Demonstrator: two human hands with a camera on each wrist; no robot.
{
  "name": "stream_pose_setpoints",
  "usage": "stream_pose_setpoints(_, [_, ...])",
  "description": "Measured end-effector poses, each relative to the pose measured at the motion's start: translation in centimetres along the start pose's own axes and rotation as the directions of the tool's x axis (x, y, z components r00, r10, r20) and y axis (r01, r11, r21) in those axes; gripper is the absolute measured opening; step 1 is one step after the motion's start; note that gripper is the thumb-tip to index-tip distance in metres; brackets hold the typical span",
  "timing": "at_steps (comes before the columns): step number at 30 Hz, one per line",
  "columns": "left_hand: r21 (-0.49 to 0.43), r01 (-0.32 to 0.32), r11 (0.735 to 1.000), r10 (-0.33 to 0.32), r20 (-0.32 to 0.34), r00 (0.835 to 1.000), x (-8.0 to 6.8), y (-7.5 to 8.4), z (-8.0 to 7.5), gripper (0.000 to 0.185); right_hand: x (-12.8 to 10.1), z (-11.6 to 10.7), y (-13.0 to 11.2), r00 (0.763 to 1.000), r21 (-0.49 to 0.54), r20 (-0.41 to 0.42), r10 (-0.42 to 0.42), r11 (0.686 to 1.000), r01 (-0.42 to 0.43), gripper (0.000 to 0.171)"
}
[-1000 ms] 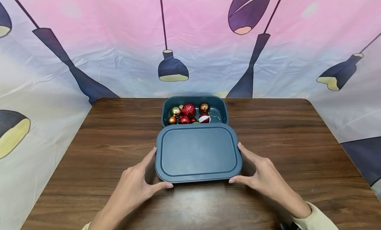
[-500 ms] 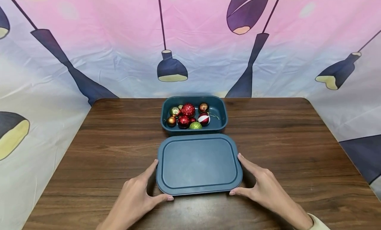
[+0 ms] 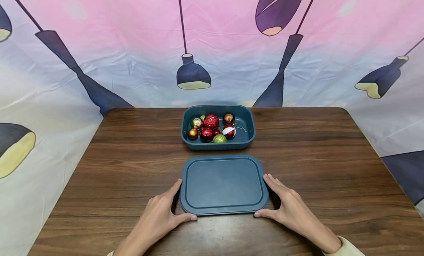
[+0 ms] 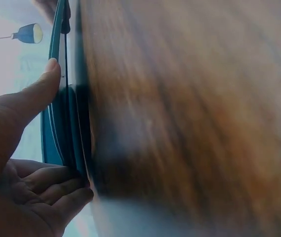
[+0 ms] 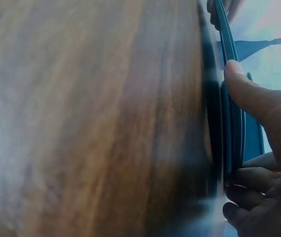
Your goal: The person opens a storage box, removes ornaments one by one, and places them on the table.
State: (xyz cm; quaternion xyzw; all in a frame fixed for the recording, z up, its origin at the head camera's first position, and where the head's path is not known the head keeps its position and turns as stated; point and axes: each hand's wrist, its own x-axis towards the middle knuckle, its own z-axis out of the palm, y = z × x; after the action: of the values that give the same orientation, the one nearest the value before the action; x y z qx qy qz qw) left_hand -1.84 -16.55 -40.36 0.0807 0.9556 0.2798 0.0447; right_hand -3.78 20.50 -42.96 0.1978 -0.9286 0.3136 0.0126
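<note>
A blue-grey rectangular lid (image 3: 224, 184) with rounded corners lies flat, right over the wooden table. My left hand (image 3: 160, 211) grips its near left corner, thumb on the front edge and fingers along the left side. At the near right corner my right hand (image 3: 288, 208) holds it the same way. In the left wrist view, the thumb presses the rim of the lid (image 4: 56, 113) while the fingers curl at its side. Behind the lid stands an uncovered blue-grey box (image 3: 218, 147) with several Christmas baubles inside, among them a glittery green bauble (image 3: 219, 139) and a striped red-and-white bauble (image 3: 229, 131).
The brown wooden table (image 3: 314, 156) spreads out on both sides of the lid and the box. A printed cloth backdrop (image 3: 142, 64) with lamp shapes hangs behind the table's far edge, close to the box.
Both hands have brought the lid back toward me and lower, away from the box. It overlapped the front of the box before; now a strip of table shows between them.
</note>
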Motion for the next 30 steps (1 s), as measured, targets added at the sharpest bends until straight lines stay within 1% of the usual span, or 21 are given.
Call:
stream_pose_setpoints(5, [0.045,-0.005,0.999,0.004,0.010,1.000,0.4,0.0,0.3,0.108,0.3,0.0,0.0,0.998,-0.016,0.049,0.044,0.999,-0.044,0.104])
stream_pose_setpoints(10, [0.086,-0.006,0.996,0.003,0.036,0.999,0.5,0.4,0.3,0.107,0.4,0.0,-0.1,0.995,-0.043,0.074,0.069,0.997,-0.065,0.105])
stream_pose_setpoints(13, [0.111,-0.023,0.994,0.017,0.053,0.998,0.6,0.6,0.3,0.105,0.4,0.1,-0.1,0.996,-0.053,0.074,0.054,0.997,-0.050,0.104])
stream_pose_setpoints(17, [0.140,-0.063,0.988,0.054,0.067,0.996,0.6,0.8,0.2,0.102,0.3,0.2,-0.1,0.997,-0.065,0.070,0.024,0.998,-0.020,0.102])
stream_pose_setpoints(21, [0.147,-0.086,0.985,0.076,0.069,0.995,0.5,0.8,0.2,0.099,0.3,0.3,-0.1,0.997,-0.075,0.070,0.012,0.997,-0.007,0.101])
stream_pose_setpoints(25, [0.127,-0.071,0.989,0.059,0.094,0.994,0.4,0.9,0.0,0.100,0.3,0.2,-0.2,0.996,-0.088,0.088,0.018,0.996,-0.010,0.101])
stream_pose_setpoints(28, [0.102,-0.047,0.994,0.032,0.143,0.989,0.6,1.0,-0.4,0.102,0.3,0.0,-0.3,0.995,-0.093,0.101,0.020,0.996,-0.011,0.099])
stream_pose_setpoints(30, [0.094,-0.033,0.995,0.016,0.169,0.986,0.8,1.1,-0.9,0.100,0.4,-0.1,-0.4,0.994,-0.091,0.111,0.018,0.996,-0.008,0.098])
